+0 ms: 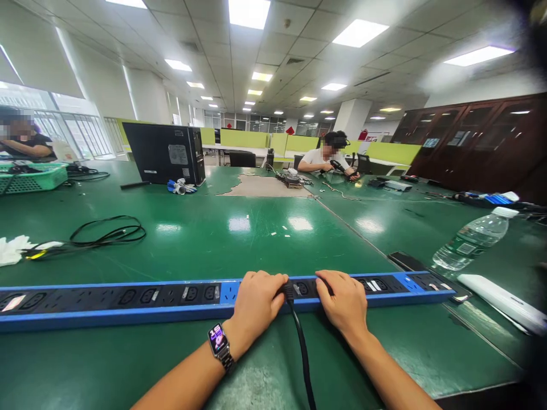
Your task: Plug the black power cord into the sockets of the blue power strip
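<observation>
A long blue power strip [128,316] with black sockets lies across the green table in front of me. My left hand [257,300] rests over its middle, with thumb and index finger closed on a black plug [288,290] at one of the sockets. How deep the plug sits I cannot tell. Its black power cord [302,347] runs down toward the near edge. To the right of the plug, my right hand [344,302] is closed over the strip, its fingertips partly hidden.
Right of the strip are a water bottle [474,239], a dark phone [410,262] and a white object [504,302]. Coiled black cable [109,232] lies at left. Farther back stand a black computer case [160,151] and a green basket [34,177]. Two people sit beyond.
</observation>
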{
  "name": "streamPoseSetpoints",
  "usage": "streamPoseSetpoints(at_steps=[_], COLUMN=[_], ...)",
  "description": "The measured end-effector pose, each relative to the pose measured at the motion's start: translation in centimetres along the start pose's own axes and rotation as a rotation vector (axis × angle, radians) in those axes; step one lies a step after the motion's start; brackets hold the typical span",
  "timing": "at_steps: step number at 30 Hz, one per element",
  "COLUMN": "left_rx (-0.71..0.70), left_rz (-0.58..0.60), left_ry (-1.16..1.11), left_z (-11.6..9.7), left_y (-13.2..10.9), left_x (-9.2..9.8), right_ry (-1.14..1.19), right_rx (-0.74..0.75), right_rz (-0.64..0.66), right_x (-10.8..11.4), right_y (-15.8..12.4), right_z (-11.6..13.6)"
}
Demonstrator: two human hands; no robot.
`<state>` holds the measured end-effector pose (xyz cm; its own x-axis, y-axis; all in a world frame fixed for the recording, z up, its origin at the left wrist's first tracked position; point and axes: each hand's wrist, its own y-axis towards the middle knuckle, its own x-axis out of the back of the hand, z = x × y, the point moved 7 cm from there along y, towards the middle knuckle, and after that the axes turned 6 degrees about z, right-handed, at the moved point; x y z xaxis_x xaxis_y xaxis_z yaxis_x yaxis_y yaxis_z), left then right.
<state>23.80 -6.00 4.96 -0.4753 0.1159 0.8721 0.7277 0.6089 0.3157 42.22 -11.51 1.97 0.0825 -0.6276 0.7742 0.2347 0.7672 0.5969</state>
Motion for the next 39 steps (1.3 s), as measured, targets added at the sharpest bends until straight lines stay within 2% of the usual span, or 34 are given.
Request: streamPoseSetpoints(at_steps=[3, 6, 9, 13, 15, 17, 20, 22, 24, 27, 32, 36, 39], left_rx=[-0.046, -0.078, -0.030, 0.097, 0.139, 0.147, 0.138, 0.138, 0.143, 0.150, 0.156, 0.164, 0.116], left_rz=[0.029, 0.012, -0.039, 0.006, 0.034, 0.040, 0.029, 0.025, 0.028, 0.030, 0.039, 0.046, 0.010], left_ry=[0.038, 0.037, 0.085, 0.167, 0.172, 0.176, 0.186, 0.187, 0.178, 0.164, 0.151, 0.120, 0.085], left_z=[-0.4, 0.0, 2.1, 5.1, 5.8, 5.8, 5.5, 5.4, 5.4, 5.4, 5.5, 5.8, 4.8], left_y=[-0.1, -0.8, -2.1, -3.4, -3.6, -3.5, -3.5, -3.5, -3.6, -3.6, -3.6, -3.6, -3.4], left_x=[0.0, 0.9, 2.4, 2.9, 2.6, 2.5, 2.6, 2.7, 2.7, 2.8, 2.7, 2.7, 2.5], right_ry=[0.021, 0.088, 0.146, 0.177, 0.237, 0.315, 0.398, 0.404, 0.368, 0.366, 0.339, 0.284, 0.197], right_rx=[0.068, 0.228, 0.341, 0.333, 0.303, 0.188, -0.169, -0.388, -0.461, -0.364, -0.135, -0.081, 0.028], right_rz=[-0.058, -0.066, -0.054, -0.085, -0.139, -0.249, -0.349, -0.310, -0.223, -0.074, 0.105, 0.118, 0.110], right_x=[0.6, 1.1, 1.2, 0.8, 1.2, 2.3, 3.3, 3.3, 3.1, 2.9, 3.2, 3.2, 2.6], right_y=[-0.3, -1.0, -1.5, -1.0, -0.6, -0.5, -1.1, -1.8, -2.1, -1.6, -0.3, -0.3, -1.0], right_z=[0.8, 3.1, 6.1, 9.2, 9.3, 7.3, 0.8, -3.8, -7.2, -9.2, -8.6, -8.5, -8.2])
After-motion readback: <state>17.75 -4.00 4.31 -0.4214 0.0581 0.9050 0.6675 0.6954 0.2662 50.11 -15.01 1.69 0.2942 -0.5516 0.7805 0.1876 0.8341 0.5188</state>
